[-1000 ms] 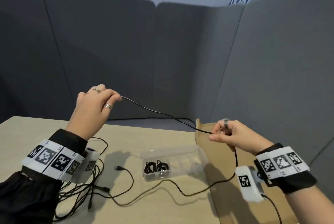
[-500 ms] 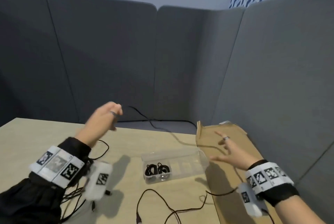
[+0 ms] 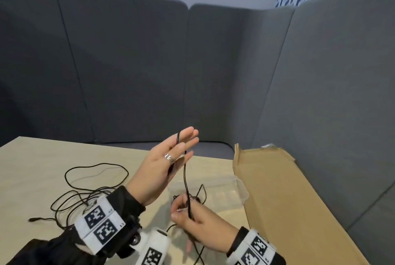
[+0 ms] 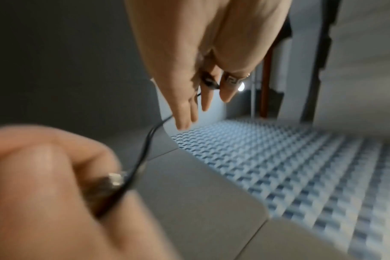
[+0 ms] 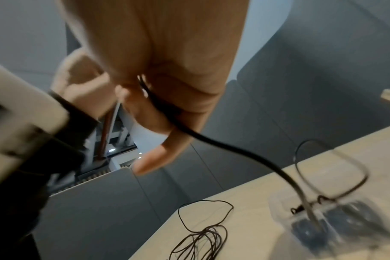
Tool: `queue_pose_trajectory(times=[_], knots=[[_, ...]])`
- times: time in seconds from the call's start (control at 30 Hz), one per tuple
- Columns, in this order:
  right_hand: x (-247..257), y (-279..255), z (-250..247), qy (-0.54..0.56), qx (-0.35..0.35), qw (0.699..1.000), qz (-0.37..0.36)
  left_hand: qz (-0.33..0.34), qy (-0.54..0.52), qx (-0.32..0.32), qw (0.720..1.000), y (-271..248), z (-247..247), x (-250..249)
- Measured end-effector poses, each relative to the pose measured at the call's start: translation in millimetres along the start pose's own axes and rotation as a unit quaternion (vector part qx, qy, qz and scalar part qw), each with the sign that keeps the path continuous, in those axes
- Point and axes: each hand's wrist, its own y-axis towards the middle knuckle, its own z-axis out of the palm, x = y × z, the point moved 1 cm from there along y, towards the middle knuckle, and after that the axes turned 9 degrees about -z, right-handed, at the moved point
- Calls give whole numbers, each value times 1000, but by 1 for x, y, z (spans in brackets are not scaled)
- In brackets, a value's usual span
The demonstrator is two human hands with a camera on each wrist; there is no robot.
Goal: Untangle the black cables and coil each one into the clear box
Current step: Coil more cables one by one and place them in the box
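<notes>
Head view: where the hands were spread wide apart before, a thin black cable (image 3: 185, 170) is now looped over the straight fingers of the raised left hand (image 3: 162, 164) at centre frame and pinched below by the right hand (image 3: 192, 215), in front of the clear plastic box (image 3: 239, 187).

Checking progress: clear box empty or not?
Not empty. The box already holds coiled black cable at its left end; other compartments look empty.

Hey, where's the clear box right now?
In the head view the clear box sits on the table right of centre, against the cardboard sheet, partly behind the right hand.
</notes>
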Motion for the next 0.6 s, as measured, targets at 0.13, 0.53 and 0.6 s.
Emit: queue_pose_trajectory(times=[0.13,0.53,0.6], knots=[[7,-7,-5,-143,41,989,-2,129,472,-13,872,12,-29,26],[3,-1,-73,-211,-132,968,-23,-203,-27,277,939,-8,-2,25],[-7,-3,-46,-123,-19,992,29,-167,-138,212,953,-2,5,18]])
